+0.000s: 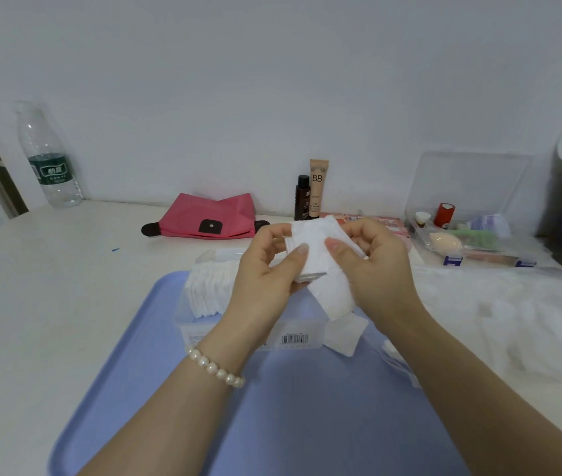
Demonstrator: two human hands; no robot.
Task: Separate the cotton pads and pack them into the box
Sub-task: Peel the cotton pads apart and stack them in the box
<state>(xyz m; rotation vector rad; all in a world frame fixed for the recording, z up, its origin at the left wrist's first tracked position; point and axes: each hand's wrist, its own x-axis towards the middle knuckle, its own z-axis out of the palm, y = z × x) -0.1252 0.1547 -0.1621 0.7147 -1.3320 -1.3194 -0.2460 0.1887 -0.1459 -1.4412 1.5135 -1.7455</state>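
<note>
While both forearms reach in from the near edge, a pearl bracelet (217, 368) circles the left wrist above the blue tray (293, 417). On the tray's far half sits the clear box (238, 333), a barcode label on its near wall; a row of white cotton pads (205, 292) stands on edge in its left part. One loose pad (345, 333) leans at the box's right end, just below the hands.

Over the box, the left hand (265, 273) and the right hand (375, 266) share a small stack of pads (313, 250). The left hand's fingers are curled under the stack with the thumb pressed on its face; the right hand pinches the stack's right side, thumb on top, fingers curled behind. A single pad (332, 293) hangs down from the stack between the two palms, partly peeled away.

To the right, on the table (42, 286), lies a heap of white fluffy material (519, 321), blurred. Beyond it an open clear case (468, 214) holds a beige sponge, a red roll and other small items too blurred to name.

Farther back, a pink pouch (209, 218) lies flat, with a dark bottle (301, 197) and a tube (317, 187) marked BB standing upright just to its right, against the wall. At far left stands a water bottle (47, 156) with a green label.
</note>
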